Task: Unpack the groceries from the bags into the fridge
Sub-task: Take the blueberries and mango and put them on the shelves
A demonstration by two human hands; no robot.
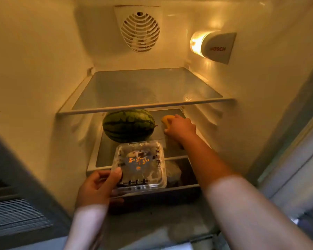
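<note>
I look into an open fridge. A striped green watermelon lies on the middle glass shelf, towards the back. My right hand reaches in to the right of it and is closed on a yellow fruit just above that shelf. My left hand grips the near left corner of a clear plastic clamshell box with an orange printed label, held level in front of the shelf's edge. Its contents are hard to make out.
The upper glass shelf sits above the watermelon. A bottom drawer below holds a pale bagged item. The lamp housing juts from the right wall, and a fan grille is on the back wall.
</note>
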